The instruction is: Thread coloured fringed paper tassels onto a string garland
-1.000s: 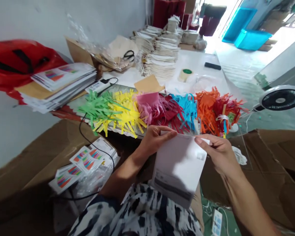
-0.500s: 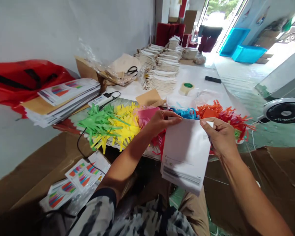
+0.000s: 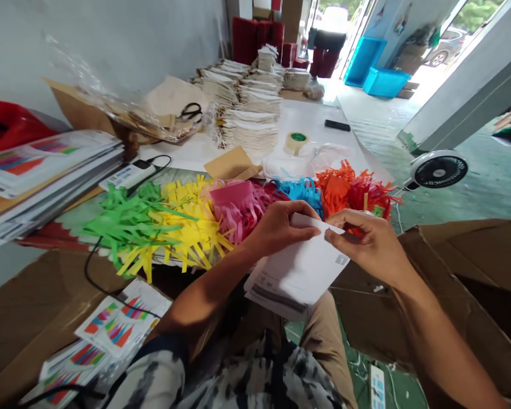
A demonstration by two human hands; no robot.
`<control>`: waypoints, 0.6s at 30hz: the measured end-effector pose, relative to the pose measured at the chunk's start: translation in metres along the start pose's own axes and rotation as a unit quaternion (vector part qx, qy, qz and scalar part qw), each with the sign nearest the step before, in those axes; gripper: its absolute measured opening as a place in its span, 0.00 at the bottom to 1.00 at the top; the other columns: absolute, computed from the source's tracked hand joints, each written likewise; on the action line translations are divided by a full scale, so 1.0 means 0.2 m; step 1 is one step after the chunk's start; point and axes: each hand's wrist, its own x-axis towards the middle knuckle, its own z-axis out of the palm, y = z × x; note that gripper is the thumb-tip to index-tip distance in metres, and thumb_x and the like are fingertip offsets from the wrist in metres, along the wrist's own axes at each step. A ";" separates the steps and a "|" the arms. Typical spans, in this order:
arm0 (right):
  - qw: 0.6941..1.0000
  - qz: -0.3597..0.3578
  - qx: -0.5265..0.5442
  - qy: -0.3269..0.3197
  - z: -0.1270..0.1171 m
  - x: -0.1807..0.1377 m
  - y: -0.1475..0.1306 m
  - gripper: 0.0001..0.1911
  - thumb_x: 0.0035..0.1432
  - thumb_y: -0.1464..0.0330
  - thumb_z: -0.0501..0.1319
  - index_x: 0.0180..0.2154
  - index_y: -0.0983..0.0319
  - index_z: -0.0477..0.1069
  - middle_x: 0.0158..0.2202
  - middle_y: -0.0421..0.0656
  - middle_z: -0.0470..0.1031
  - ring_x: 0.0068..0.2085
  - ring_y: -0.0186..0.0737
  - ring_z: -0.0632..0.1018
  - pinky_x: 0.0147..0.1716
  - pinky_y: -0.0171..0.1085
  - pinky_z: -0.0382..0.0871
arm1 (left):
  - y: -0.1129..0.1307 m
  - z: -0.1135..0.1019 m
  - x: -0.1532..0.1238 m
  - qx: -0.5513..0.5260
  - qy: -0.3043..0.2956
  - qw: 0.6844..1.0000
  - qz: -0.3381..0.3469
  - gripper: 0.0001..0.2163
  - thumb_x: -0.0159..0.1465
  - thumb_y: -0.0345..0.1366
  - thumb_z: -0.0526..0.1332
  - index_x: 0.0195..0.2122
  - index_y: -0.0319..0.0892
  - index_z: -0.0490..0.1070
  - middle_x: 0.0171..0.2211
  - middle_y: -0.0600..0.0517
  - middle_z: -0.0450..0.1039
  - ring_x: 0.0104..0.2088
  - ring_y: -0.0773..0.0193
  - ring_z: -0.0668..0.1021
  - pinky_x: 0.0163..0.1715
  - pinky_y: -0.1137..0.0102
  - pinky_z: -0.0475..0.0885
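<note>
A white printed paper packet hangs between my hands, tilted, with a dark band along its lower edge and a small grey "1" mark at its right side. My left hand pinches its upper edge between thumb and fingers. At the upper right corner, my right hand is closed with thumb and fingertips together on the packet's edge. Just beyond the hands lie bundles of cut paper strips: green, yellow, pink, blue and orange-red. Part of the red bundle is hidden behind my hands.
Stacks of cream paper pieces stand farther back on the table. Near them lie a tape roll, a black phone and scissors. Printed sheets are piled at left; a fan stands at right, and cardboard lies below.
My hands have come closer together at the packet's top edge, and the packet has tilted and shifted left. The view has turned to the right.
</note>
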 end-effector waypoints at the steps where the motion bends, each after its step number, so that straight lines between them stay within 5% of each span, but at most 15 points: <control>1: 1.000 0.000 -0.016 -0.002 0.01 -0.01 -0.02 0.03 0.62 0.66 0.66 0.36 0.57 0.78 0.34 0.39 0.80 0.35 0.38 0.77 0.36 0.36 0.69 | 0.00 0.01 -0.01 0.000 -0.008 1.000 0.002 0.11 0.57 0.39 0.74 0.37 0.40 0.80 0.35 0.53 0.79 0.33 0.67 0.75 0.32 0.74 0.68; 6: 0.988 0.003 -0.145 -0.044 0.05 -0.07 -0.08 0.03 0.58 0.68 0.63 0.31 0.57 0.72 0.22 0.35 0.68 0.24 0.33 0.67 0.25 0.35 0.57 | 0.02 0.05 -0.08 0.040 -0.043 0.998 -0.021 0.10 0.57 0.38 0.72 0.38 0.41 0.79 0.33 0.55 0.76 0.30 0.69 0.72 0.30 0.74 0.65; 10: 0.971 -0.003 -0.234 -0.047 0.06 -0.10 -0.09 0.03 0.59 0.65 0.63 0.33 0.57 0.73 0.21 0.36 0.71 0.22 0.35 0.68 0.25 0.36 0.52 | 0.01 0.04 -0.10 0.058 -0.059 0.996 -0.023 0.10 0.58 0.39 0.72 0.38 0.41 0.79 0.33 0.54 0.77 0.32 0.67 0.73 0.32 0.74 0.65; 14: 0.998 0.035 0.006 -0.053 0.06 -0.13 -0.05 0.09 0.66 0.60 0.65 0.41 0.58 0.77 0.35 0.42 0.83 0.34 0.39 0.80 0.32 0.36 0.69 | 0.01 0.02 -0.12 0.015 -0.054 0.998 -0.008 0.10 0.58 0.38 0.73 0.37 0.39 0.80 0.35 0.53 0.78 0.35 0.66 0.75 0.35 0.73 0.68; 18: 0.962 0.116 0.246 -0.024 0.08 -0.14 0.04 0.18 0.58 0.54 0.74 0.45 0.58 0.81 0.42 0.46 0.85 0.38 0.41 0.83 0.35 0.37 0.76 | 0.02 0.02 -0.13 -0.005 -0.043 0.999 -0.002 0.09 0.58 0.36 0.73 0.39 0.40 0.82 0.38 0.52 0.80 0.38 0.65 0.77 0.39 0.72 0.69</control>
